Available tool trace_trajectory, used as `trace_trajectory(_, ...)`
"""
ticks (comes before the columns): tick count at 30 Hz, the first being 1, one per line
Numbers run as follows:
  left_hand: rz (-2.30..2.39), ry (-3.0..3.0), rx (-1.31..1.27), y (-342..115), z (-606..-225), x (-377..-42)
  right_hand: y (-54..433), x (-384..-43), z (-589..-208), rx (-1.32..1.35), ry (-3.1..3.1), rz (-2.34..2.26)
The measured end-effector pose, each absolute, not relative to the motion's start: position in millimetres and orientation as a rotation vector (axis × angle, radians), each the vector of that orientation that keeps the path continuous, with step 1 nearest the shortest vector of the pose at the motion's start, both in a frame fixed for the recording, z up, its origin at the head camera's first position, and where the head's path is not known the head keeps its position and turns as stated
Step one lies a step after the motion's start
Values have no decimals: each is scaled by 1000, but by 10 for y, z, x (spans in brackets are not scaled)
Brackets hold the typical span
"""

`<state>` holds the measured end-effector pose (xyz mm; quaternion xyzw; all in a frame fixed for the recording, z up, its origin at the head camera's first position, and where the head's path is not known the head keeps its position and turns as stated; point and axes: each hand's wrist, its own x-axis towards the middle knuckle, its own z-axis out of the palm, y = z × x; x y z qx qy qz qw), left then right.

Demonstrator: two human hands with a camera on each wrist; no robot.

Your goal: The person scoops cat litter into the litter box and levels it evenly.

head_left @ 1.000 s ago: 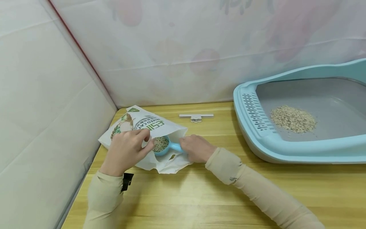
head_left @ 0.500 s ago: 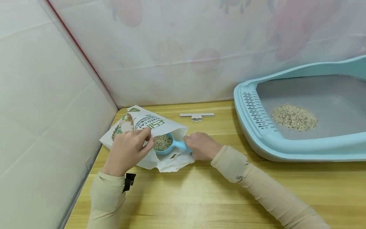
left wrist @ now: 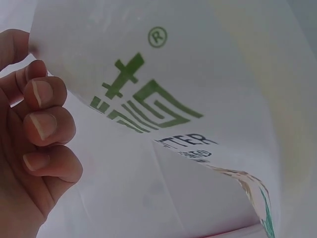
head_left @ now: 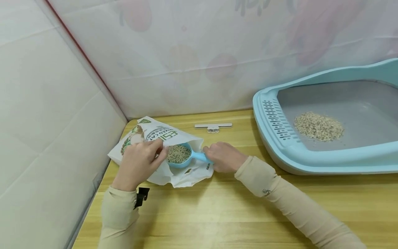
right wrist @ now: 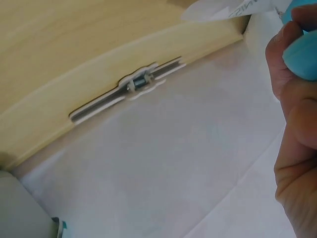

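Observation:
A white printed bag of cat litter [head_left: 166,133] lies on its side at the table's left, its mouth facing right. My left hand [head_left: 138,162] pinches the edge of its opening between thumb and forefinger; in the left wrist view the other fingers [left wrist: 47,124] are curled beside the printed wall [left wrist: 163,99]. With my right hand [head_left: 225,157] I grip the handle of a light blue scoop [head_left: 200,156]. The scoop's bowl, full of litter pellets [head_left: 178,154], sits in the bag's mouth, its left side hidden by the bag and left hand. The handle's end [right wrist: 302,57] shows in the right wrist view.
A light blue litter box [head_left: 270,138] stands at the right, with a small heap of pellets [head_left: 318,127] on its grey floor. Behind the bag's mouth, a white sealing clip [head_left: 213,127] lies near the back wall. A pale wall [head_left: 62,121] borders the table's left side.
My right hand has drawn the scoop a little to the right, so more of its filled bowl shows at the bag's mouth. The left hand keeps its hold on the bag's edge.

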<state>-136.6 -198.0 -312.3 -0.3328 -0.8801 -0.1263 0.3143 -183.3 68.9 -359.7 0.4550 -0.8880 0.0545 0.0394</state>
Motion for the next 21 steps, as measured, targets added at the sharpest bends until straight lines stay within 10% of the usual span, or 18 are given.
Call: trace_trajectory(21,-260,-2287,-917,-1967,-3096,-1347,945,-1774,-3426,1344,-2770,147)
